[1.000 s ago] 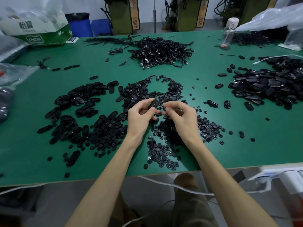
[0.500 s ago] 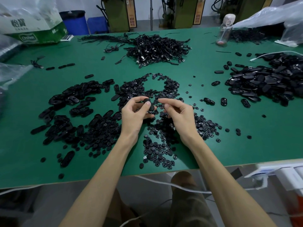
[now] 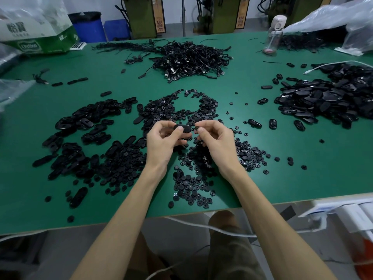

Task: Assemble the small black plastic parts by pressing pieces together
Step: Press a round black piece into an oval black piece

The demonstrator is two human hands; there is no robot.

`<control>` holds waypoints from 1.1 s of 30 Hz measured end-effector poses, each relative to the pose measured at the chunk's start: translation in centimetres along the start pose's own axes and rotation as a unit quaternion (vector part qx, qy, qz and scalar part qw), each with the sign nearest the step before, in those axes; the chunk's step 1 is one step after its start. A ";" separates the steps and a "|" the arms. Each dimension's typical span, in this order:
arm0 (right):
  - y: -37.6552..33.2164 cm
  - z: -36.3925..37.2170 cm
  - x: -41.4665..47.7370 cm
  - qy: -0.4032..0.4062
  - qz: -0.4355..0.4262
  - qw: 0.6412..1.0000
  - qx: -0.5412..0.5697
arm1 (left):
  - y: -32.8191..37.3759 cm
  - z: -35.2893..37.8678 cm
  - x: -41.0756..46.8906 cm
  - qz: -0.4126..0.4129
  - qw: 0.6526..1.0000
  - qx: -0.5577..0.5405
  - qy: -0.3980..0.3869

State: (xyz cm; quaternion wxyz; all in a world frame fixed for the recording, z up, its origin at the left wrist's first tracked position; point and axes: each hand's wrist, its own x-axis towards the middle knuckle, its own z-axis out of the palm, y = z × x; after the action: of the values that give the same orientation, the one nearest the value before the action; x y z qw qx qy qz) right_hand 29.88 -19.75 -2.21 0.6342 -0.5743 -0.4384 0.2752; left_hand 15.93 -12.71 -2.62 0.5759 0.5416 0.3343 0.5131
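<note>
Countless discs [image 3: 190, 185] and shells [image 3: 86, 126] litter the table [image 3: 302, 188].

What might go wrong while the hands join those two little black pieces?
The small round piece, only pinched by the right hand, could slip and get lost among the loose round pieces below. The left hand covers part of the oval piece, so misalignment seems possible. Either forearm might sweep pieces off the table edge.

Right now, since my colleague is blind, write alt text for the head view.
The left hand pinches an oval black shell and the right hand a small black piece beside it, over a green table heaped with black parts.
</note>
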 end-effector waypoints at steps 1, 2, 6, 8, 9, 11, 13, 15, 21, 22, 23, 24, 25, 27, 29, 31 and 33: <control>0.0 0.0 0.0 0.000 0.002 1.000 0.011 | 0.0 0.0 0.0 0.000 1.000 0.000 -0.001; -0.1 0.0 0.0 0.000 0.003 1.000 0.019 | 0.0 0.0 -0.1 -0.001 1.000 -0.002 0.000; -0.1 -0.1 0.0 -0.009 -0.012 1.000 0.007 | -0.1 -0.1 0.0 0.000 1.000 -0.005 -0.003; -0.1 -0.1 0.0 -0.015 -0.017 1.000 -0.005 | -0.1 -0.1 0.1 0.003 1.000 0.008 -0.016; 0.0 0.0 0.0 -0.015 -0.017 1.000 -0.010 | -0.2 -0.1 0.0 0.004 1.000 0.013 -0.021; 0.1 0.0 0.0 -0.008 -0.015 1.000 -0.015 | -0.2 0.0 0.0 0.002 1.000 0.017 -0.021; 0.2 0.0 0.1 -0.002 -0.008 1.000 -0.003 | -0.2 0.0 0.0 -0.002 1.000 0.015 -0.015; 0.2 0.0 0.1 0.002 0.000 1.000 0.018 | -0.2 -0.1 0.0 -0.004 1.000 0.015 -0.015; 0.2 0.0 0.0 0.009 -0.001 0.999 0.045 | -0.2 0.0 0.0 0.002 0.999 0.029 -0.025; 0.2 0.0 0.1 0.008 -0.004 0.999 0.037 | -0.2 -0.1 0.0 0.002 0.999 0.032 -0.024; 0.2 -0.1 0.1 0.006 -0.008 1.000 0.024 | -0.2 -0.1 0.0 0.003 0.999 0.034 -0.023; 0.2 -0.1 0.1 0.005 -0.013 1.000 0.008 | -0.3 -0.1 0.0 0.004 0.999 0.038 -0.022; 0.2 -0.1 0.1 0.004 -0.016 1.000 -0.005 | -0.3 -0.1 0.0 0.005 0.999 0.041 -0.022; 0.2 -0.1 0.0 0.004 -0.019 1.000 -0.019 | -0.3 0.0 0.0 0.009 0.998 0.049 -0.027; 0.1 0.0 -0.1 0.005 -0.022 0.999 -0.029 | -0.3 0.1 -0.1 0.011 0.998 0.058 -0.038; 0.0 0.1 -0.2 0.016 -0.024 0.999 -0.040 | -0.2 0.2 -0.2 0.016 0.996 0.064 -0.053; 0.0 0.2 -0.2 0.033 -0.024 0.998 -0.050 | -0.2 0.2 -0.3 0.019 0.996 0.064 -0.066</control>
State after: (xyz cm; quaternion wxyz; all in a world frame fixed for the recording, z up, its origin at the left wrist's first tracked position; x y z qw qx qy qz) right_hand 29.62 -19.84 -2.28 0.6251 -0.6035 -0.4441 0.2186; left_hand 16.12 -13.03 -2.77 0.5508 0.6164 0.3174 0.4648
